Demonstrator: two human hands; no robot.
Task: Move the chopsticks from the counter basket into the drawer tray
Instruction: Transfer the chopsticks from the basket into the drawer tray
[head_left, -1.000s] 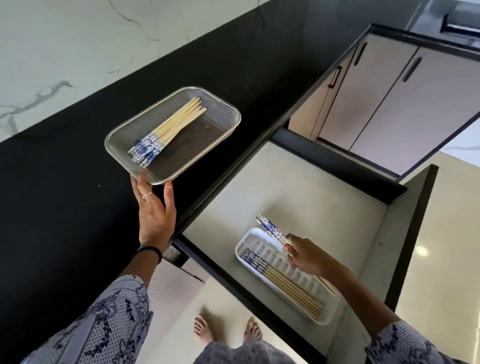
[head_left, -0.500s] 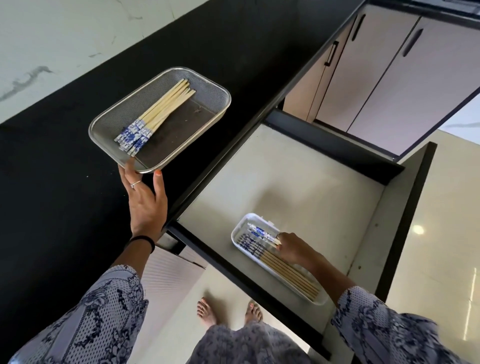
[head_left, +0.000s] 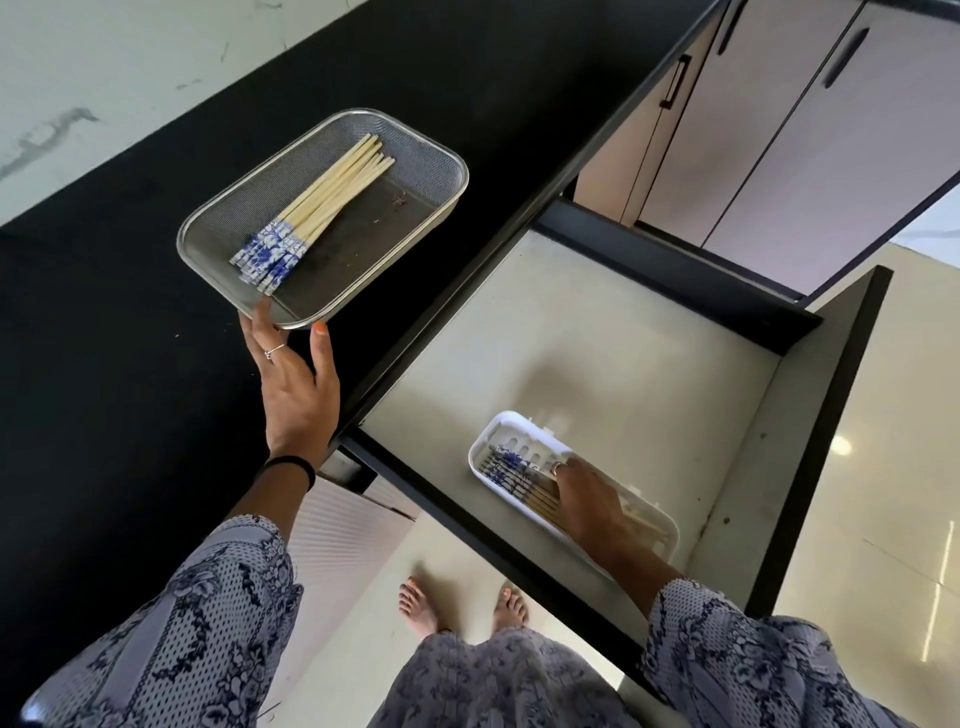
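A metal mesh basket (head_left: 422, 156) sits on the black counter and holds several wooden chopsticks (head_left: 317, 205) with blue-and-white patterned ends. My left hand (head_left: 295, 384) touches the basket's near rim with straight fingers. In the pulled-out drawer lies a white slotted tray (head_left: 511, 427) with several chopsticks in the tray (head_left: 511, 473). My right hand (head_left: 587, 499) lies flat over those chopsticks, fingers spread on them; the chopsticks' plain ends are hidden under it.
The drawer (head_left: 597, 332) stands far out from the black counter (head_left: 130, 364), its dark front edge across my waist. Cabinet doors with dark handles (head_left: 810, 114) stand at the upper right. My bare feet (head_left: 457, 605) are on the pale floor below.
My right hand lowered the chopsticks it carried into the white tray and now rests flat on them. My left hand stayed at the basket rim.
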